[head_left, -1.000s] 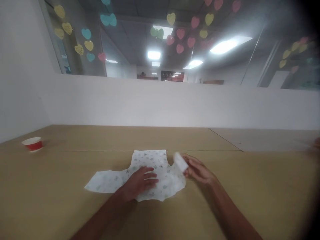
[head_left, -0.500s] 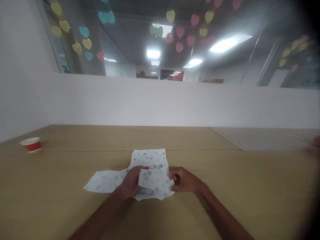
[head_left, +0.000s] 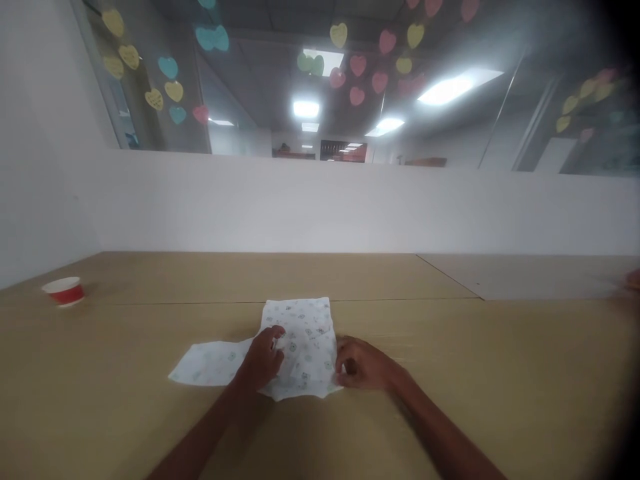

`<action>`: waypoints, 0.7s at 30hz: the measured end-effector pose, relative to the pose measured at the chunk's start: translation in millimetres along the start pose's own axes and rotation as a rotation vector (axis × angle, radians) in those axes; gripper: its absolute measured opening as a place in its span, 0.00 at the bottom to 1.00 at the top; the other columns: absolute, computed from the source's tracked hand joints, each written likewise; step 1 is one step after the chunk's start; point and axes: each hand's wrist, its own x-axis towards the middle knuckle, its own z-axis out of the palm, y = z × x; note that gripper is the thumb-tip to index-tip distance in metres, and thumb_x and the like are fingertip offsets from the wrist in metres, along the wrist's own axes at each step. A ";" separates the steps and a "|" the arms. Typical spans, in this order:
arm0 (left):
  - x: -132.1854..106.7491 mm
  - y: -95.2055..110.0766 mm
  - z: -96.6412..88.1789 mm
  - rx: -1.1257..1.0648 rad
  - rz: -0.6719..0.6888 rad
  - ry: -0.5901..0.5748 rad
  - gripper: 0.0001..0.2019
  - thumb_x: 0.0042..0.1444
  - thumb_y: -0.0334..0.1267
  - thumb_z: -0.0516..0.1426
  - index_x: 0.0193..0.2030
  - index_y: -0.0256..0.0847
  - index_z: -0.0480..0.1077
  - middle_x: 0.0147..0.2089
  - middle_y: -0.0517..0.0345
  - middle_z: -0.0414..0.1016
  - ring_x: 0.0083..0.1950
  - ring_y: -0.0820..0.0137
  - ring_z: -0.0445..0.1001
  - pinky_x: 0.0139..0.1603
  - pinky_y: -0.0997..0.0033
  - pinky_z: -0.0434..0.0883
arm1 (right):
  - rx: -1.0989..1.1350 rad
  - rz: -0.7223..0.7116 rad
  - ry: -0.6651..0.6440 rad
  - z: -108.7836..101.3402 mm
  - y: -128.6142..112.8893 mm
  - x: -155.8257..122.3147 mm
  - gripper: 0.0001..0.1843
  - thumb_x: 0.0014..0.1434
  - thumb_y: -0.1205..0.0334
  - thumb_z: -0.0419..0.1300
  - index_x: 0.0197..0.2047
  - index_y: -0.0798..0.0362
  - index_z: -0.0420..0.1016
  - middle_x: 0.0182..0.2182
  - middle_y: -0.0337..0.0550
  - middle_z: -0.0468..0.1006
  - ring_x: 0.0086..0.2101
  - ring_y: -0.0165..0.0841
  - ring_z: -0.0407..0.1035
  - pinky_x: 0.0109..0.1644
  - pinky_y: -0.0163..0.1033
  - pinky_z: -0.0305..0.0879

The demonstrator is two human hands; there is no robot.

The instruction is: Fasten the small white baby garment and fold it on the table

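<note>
A white baby shirt (head_left: 300, 317) with a small animal-like print lies flat on the table, one sleeve (head_left: 213, 363) stretched out to the left. The other sleeve appears folded inward over the body. My left hand (head_left: 263, 357) rests over the shirt's left side, thumb and index finger apart with nothing between them. At the right edge, my right hand (head_left: 363, 363) has its fingers curled and pinched on the folded cloth. Its fingertips partly hide that edge.
A red and white paper cup (head_left: 66, 291) stands at the far left of the wooden table (head_left: 475, 387). Behind runs a white wall (head_left: 350, 207) below a window with heart-shaped notes. Part of another person's hand (head_left: 633, 279) shows at the right edge.
My left hand has let go of the folded sleeve flap, and its fingers have parted. The flap now lies flatter on the body. My right hand has shifted slightly left.
</note>
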 end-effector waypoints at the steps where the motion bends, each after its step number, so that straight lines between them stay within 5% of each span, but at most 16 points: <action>1: -0.6 -1.5 0.2 0.040 0.057 0.019 0.19 0.51 0.31 0.49 0.52 0.36 0.64 0.51 0.47 0.65 0.52 0.58 0.64 0.53 0.57 0.64 | -0.029 -0.019 0.053 1.1 0.1 0.7 0.05 0.55 0.62 0.67 0.36 0.52 0.77 0.39 0.38 0.71 0.40 0.29 0.66 0.43 0.31 0.62; 4: -2.4 -5.6 1.1 0.124 0.170 0.023 0.14 0.52 0.30 0.50 0.46 0.36 0.65 0.47 0.48 0.64 0.48 0.60 0.65 0.50 0.59 0.64 | -0.181 -0.029 0.185 7.2 3.0 1.1 0.17 0.64 0.54 0.60 0.53 0.52 0.73 0.55 0.44 0.66 0.55 0.36 0.58 0.59 0.39 0.55; 6: -3.2 -7.4 1.5 0.172 0.162 -0.008 0.10 0.51 0.28 0.51 0.41 0.36 0.65 0.44 0.50 0.65 0.43 0.62 0.65 0.46 0.61 0.65 | -0.262 0.034 0.124 11.3 5.4 -0.2 0.25 0.67 0.49 0.55 0.62 0.54 0.66 0.61 0.46 0.58 0.60 0.40 0.51 0.65 0.45 0.48; 9: -2.4 -11.9 -1.8 0.207 0.069 -0.065 0.06 0.50 0.27 0.52 0.36 0.37 0.66 0.39 0.52 0.66 0.38 0.65 0.65 0.40 0.66 0.65 | -0.295 0.113 -0.010 13.8 7.9 -2.3 0.29 0.69 0.45 0.51 0.64 0.56 0.63 0.63 0.46 0.54 0.62 0.41 0.48 0.66 0.47 0.46; 11: 0.0 -18.5 -10.2 0.237 0.037 -0.091 0.09 0.52 0.30 0.53 0.42 0.36 0.68 0.41 0.51 0.67 0.41 0.63 0.66 0.43 0.65 0.66 | -0.288 0.101 0.004 13.5 8.7 -2.8 0.28 0.69 0.46 0.51 0.63 0.56 0.65 0.62 0.44 0.56 0.62 0.40 0.48 0.67 0.45 0.45; 15: 6.2 -39.4 -48.8 0.442 0.038 -0.214 0.33 0.54 0.49 0.57 0.64 0.35 0.59 0.58 0.44 0.63 0.59 0.53 0.59 0.60 0.53 0.57 | -0.279 0.075 0.006 12.3 10.3 -2.9 0.26 0.66 0.51 0.56 0.62 0.57 0.66 0.61 0.43 0.59 0.61 0.38 0.50 0.67 0.42 0.46; 18: 6.8 -59.8 -89.4 0.518 -0.121 -0.309 0.39 0.47 0.60 0.60 0.62 0.37 0.62 0.60 0.43 0.62 0.61 0.48 0.58 0.60 0.50 0.56 | -0.283 0.108 -0.026 12.2 10.6 -3.5 0.27 0.65 0.53 0.58 0.63 0.56 0.65 0.61 0.41 0.58 0.61 0.38 0.50 0.67 0.43 0.46; 21: 0.8 -85.1 -127.4 0.464 -0.357 -0.399 0.34 0.43 0.58 0.62 0.54 0.40 0.68 0.56 0.46 0.67 0.56 0.46 0.64 0.56 0.46 0.59 | -0.270 0.131 -0.037 12.8 11.0 -4.5 0.27 0.65 0.53 0.57 0.64 0.55 0.65 0.62 0.41 0.57 0.62 0.38 0.49 0.67 0.43 0.45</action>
